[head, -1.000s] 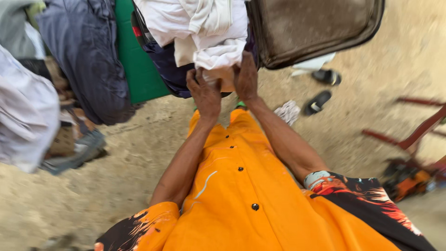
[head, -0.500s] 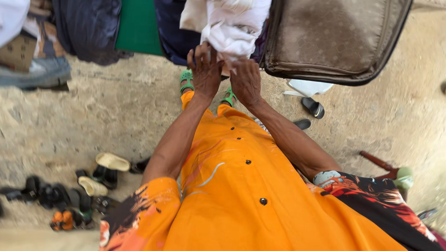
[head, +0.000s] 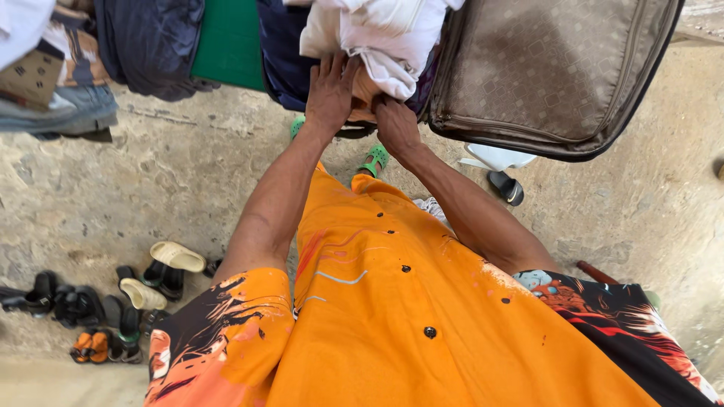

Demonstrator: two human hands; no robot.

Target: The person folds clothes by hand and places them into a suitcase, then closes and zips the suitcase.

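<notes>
Left hand (head: pixel 329 92) and right hand (head: pixel 395 126) on white cloth (head: pixel 385 38), brown suitcase (head: pixel 550 68) beside

- A white cloth (head: pixel 392 38) is showing plain.
- A brown suitcase (head: pixel 550 68) is wearing a diamond pattern.
- An orange shirt (head: pixel 422 301) is showing black buttons and black-patterned sleeves.
- Green sandals (head: pixel 375 160) are peeking out.

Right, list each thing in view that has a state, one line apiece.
brown suitcase: zipped shut.
white cloth: bunched, hanging.
left hand: flat, fingers spread on the cloth.
right hand: curled under the cloth.
orange shirt: buttoned.
shoes: scattered on the ground.
</notes>
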